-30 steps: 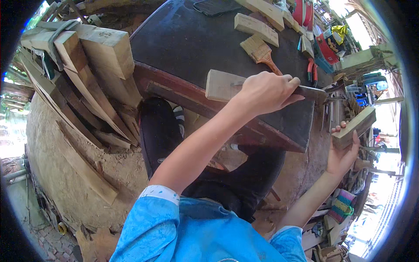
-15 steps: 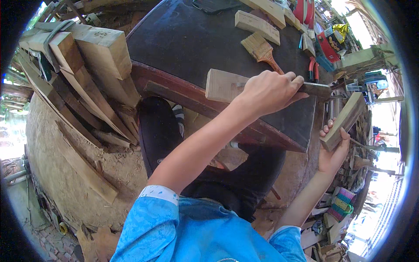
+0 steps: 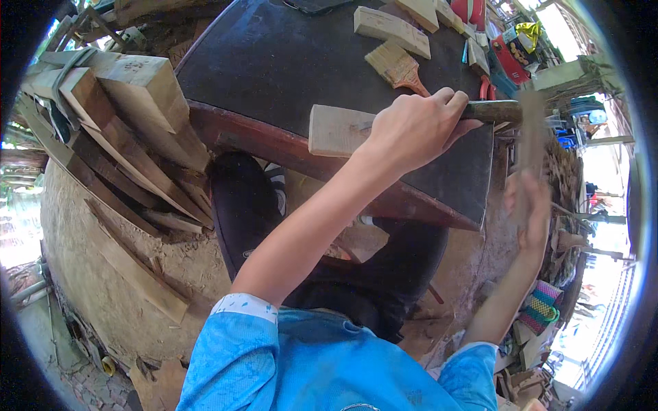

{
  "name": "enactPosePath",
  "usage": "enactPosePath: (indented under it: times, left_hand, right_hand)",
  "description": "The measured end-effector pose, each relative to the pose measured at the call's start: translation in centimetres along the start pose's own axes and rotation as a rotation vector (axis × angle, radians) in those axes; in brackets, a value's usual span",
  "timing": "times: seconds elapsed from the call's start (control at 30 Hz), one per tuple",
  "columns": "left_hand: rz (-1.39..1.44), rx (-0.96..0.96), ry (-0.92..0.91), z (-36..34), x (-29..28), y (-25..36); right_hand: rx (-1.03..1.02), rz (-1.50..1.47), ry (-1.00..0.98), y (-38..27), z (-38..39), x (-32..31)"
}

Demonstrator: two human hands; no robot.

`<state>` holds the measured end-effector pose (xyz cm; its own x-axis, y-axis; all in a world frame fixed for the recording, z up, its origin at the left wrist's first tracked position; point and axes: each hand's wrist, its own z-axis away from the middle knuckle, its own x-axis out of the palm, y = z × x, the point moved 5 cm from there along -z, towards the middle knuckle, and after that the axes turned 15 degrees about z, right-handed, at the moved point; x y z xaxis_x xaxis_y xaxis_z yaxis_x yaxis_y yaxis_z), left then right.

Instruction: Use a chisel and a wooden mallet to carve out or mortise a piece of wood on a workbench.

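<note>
My left hand (image 3: 418, 130) is closed around a chisel (image 3: 499, 110), whose dark handle sticks out to the right past the table's corner. Its blade reaches left onto a pale wooden block (image 3: 332, 131) lying at the table's near edge. Most of that block's right part is hidden under my hand. Out to the right, my right hand (image 3: 532, 205) grips a wooden bar (image 3: 530, 130), smeared by motion. The bar stands nearly upright in the view, close to the end of the chisel handle; I cannot tell whether they touch.
A paintbrush (image 3: 396, 65) lies just beyond my left hand on the dark table (image 3: 267, 75). Behind it are a curved wood piece (image 3: 391, 31) and red-handled pliers (image 3: 487, 89). Thick timber boards (image 3: 151, 85) lean at the left. A woven basket (image 3: 541, 305) sits low at the right.
My right hand has swung the wooden bar, turning it from a slant to nearly upright, nearer the chisel's handle end. My left hand keeps its grip; the whole view has shifted slightly.
</note>
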<state>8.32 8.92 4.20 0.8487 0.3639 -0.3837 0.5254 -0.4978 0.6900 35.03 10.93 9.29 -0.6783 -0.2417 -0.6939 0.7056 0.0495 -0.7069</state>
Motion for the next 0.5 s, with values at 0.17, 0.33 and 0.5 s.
enactPosePath:
  times: [0.17,0.33,0.5]
  left_hand:
    - [0.037,0.027,0.04,-0.4,0.3,0.3]
    - [0.048,-0.021,0.039,0.1,0.0,-0.3]
    - [0.051,-0.032,0.022,-0.2,0.0,0.0]
  right_hand:
    - [-0.036,-0.585,0.193,-1.5,-0.4,-1.6]
    - [-0.008,0.263,0.082,-1.2,0.2,2.1]
    - [-0.136,-0.351,0.211,1.3,-2.1,-0.9]
